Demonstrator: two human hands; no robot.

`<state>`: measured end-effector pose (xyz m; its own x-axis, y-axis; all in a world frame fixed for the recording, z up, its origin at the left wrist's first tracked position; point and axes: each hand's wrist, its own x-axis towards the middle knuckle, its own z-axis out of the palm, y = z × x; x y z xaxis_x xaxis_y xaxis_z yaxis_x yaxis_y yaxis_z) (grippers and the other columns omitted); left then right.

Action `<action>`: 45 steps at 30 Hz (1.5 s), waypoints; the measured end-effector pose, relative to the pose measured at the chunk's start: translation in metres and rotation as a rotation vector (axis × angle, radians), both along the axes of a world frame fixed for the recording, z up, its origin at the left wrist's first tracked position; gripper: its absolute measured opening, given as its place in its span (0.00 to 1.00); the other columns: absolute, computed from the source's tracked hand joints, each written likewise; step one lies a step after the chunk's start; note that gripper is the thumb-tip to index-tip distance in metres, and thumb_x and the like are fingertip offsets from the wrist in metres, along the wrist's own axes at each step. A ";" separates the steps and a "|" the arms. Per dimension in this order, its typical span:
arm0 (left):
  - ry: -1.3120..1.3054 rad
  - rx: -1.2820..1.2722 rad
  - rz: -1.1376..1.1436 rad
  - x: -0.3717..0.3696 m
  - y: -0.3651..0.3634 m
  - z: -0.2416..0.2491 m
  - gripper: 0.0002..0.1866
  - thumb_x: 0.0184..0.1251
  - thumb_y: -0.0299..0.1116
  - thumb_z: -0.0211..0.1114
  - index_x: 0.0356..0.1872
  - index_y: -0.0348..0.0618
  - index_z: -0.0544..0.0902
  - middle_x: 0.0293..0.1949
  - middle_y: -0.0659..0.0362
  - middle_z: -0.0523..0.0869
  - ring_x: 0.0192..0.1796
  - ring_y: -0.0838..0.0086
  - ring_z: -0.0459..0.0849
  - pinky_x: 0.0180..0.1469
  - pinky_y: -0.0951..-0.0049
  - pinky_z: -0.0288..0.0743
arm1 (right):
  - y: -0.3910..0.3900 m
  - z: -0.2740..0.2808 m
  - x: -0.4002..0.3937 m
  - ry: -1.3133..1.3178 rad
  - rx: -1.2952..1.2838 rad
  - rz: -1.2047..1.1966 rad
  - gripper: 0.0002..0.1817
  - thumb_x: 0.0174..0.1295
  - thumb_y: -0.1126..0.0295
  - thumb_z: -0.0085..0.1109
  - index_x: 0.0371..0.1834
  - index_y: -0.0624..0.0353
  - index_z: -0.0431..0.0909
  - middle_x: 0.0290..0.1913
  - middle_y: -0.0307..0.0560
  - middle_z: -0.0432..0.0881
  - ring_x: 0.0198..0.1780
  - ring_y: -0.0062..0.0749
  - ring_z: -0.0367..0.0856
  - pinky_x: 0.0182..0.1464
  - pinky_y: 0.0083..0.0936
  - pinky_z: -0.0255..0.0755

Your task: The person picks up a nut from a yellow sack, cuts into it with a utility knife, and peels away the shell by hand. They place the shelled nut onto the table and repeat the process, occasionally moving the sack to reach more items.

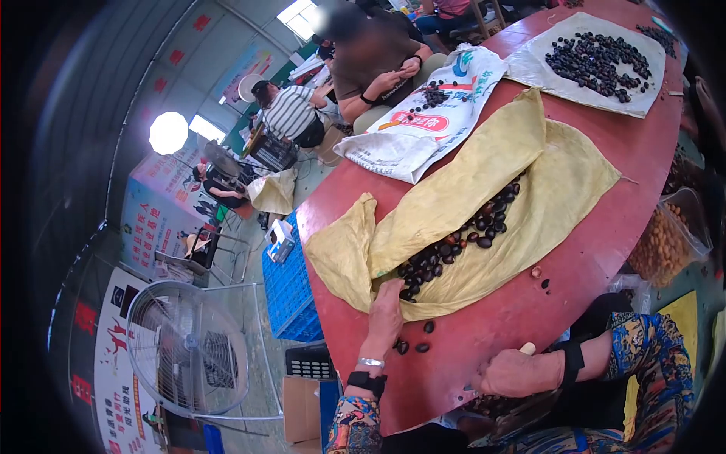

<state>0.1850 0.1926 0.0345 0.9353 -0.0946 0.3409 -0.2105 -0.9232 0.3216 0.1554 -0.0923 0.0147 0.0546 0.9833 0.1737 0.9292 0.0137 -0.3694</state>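
Observation:
On the red table lies a yellow cloth sack [522, 253], folded open, with a heap of dark glossy nut-like seeds [484, 222] in its fold. My left hand [386, 312] reaches to the near left end of this heap and touches its edge; its fingertips are partly hidden among the seeds and cloth. Several loose dark seeds [402, 346] lie on the table beside that wrist. Near the table's front edge, my right hand [517, 372] is closed in a fist. A pale, rounded handle-like end [528, 349] sticks out above its thumb; the rest is hidden.
A white printed sack [446, 113] and a white sheet [643, 72], both bearing dark seeds, lie farther back. A clear bag of tan kernels [669, 238] is at the right. Across the table sits another person [378, 64]. Left stand a blue crate [283, 295] and a fan [187, 344].

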 end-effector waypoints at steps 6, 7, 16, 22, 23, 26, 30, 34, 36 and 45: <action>0.426 0.314 0.402 0.012 -0.004 0.006 0.19 0.64 0.37 0.59 0.47 0.32 0.69 0.48 0.39 0.76 0.45 0.45 0.80 0.45 0.55 0.76 | -0.006 0.007 -0.001 -0.010 0.019 0.027 0.10 0.49 0.70 0.52 0.35 0.62 0.71 0.23 0.49 0.78 0.24 0.40 0.81 0.20 0.34 0.73; 0.486 0.328 0.420 0.012 -0.004 0.005 0.24 0.63 0.43 0.60 0.49 0.32 0.69 0.48 0.40 0.76 0.46 0.45 0.79 0.45 0.55 0.75 | -0.007 0.009 -0.001 -0.012 0.022 0.046 0.10 0.49 0.70 0.53 0.34 0.62 0.71 0.23 0.49 0.77 0.23 0.40 0.81 0.20 0.34 0.73; 0.540 0.271 0.297 0.004 -0.029 0.018 0.36 0.53 0.55 0.66 0.57 0.41 0.68 0.50 0.44 0.73 0.48 0.48 0.78 0.47 0.54 0.74 | -0.013 0.007 -0.008 0.069 -0.027 0.079 0.10 0.48 0.70 0.54 0.32 0.63 0.72 0.22 0.49 0.77 0.23 0.40 0.81 0.20 0.35 0.73; 0.416 0.098 0.335 0.003 -0.033 -0.004 0.25 0.55 0.44 0.67 0.53 0.50 0.72 0.47 0.47 0.73 0.47 0.49 0.78 0.46 0.55 0.73 | -0.010 -0.002 -0.010 0.151 -0.015 0.090 0.09 0.48 0.71 0.54 0.31 0.65 0.72 0.18 0.50 0.78 0.19 0.41 0.79 0.18 0.35 0.70; 0.375 0.076 0.302 0.002 -0.032 -0.007 0.23 0.56 0.41 0.67 0.53 0.51 0.72 0.47 0.47 0.72 0.46 0.48 0.78 0.45 0.53 0.74 | -0.009 -0.001 -0.010 0.150 -0.016 0.090 0.09 0.48 0.71 0.54 0.31 0.65 0.72 0.18 0.50 0.78 0.19 0.41 0.79 0.18 0.35 0.70; 0.292 0.012 0.225 0.000 -0.029 -0.013 0.19 0.57 0.35 0.66 0.50 0.51 0.74 0.47 0.48 0.72 0.47 0.50 0.78 0.45 0.54 0.73 | -0.008 0.001 -0.010 0.146 -0.086 0.108 0.10 0.50 0.70 0.54 0.33 0.63 0.72 0.21 0.50 0.78 0.22 0.40 0.81 0.20 0.35 0.73; 0.272 -0.009 0.183 0.004 -0.026 -0.017 0.16 0.58 0.31 0.64 0.48 0.51 0.75 0.47 0.49 0.73 0.48 0.51 0.77 0.46 0.56 0.73 | -0.009 0.001 -0.010 0.097 -0.039 0.105 0.09 0.51 0.71 0.52 0.33 0.63 0.72 0.21 0.49 0.78 0.21 0.40 0.80 0.19 0.34 0.72; 0.144 -0.290 0.241 0.013 -0.016 -0.030 0.16 0.57 0.25 0.64 0.47 0.47 0.75 0.43 0.52 0.74 0.42 0.59 0.78 0.44 0.62 0.74 | -0.010 0.002 -0.007 0.140 0.005 0.118 0.09 0.51 0.71 0.52 0.33 0.63 0.72 0.20 0.49 0.78 0.21 0.40 0.80 0.19 0.34 0.72; 0.142 -0.483 0.317 0.015 -0.012 -0.029 0.15 0.56 0.23 0.64 0.46 0.44 0.75 0.41 0.53 0.74 0.39 0.63 0.78 0.42 0.66 0.74 | -0.009 -0.004 -0.007 0.135 -0.001 0.128 0.09 0.51 0.70 0.52 0.33 0.63 0.72 0.20 0.49 0.78 0.21 0.40 0.80 0.19 0.34 0.72; 0.283 -1.274 0.271 -0.027 -0.038 0.034 0.13 0.74 0.38 0.49 0.45 0.38 0.74 0.29 0.61 0.77 0.17 0.83 0.68 0.15 0.84 0.58 | -0.003 -0.013 -0.009 0.080 -0.057 0.104 0.11 0.50 0.68 0.53 0.35 0.61 0.73 0.22 0.49 0.79 0.23 0.40 0.81 0.20 0.34 0.73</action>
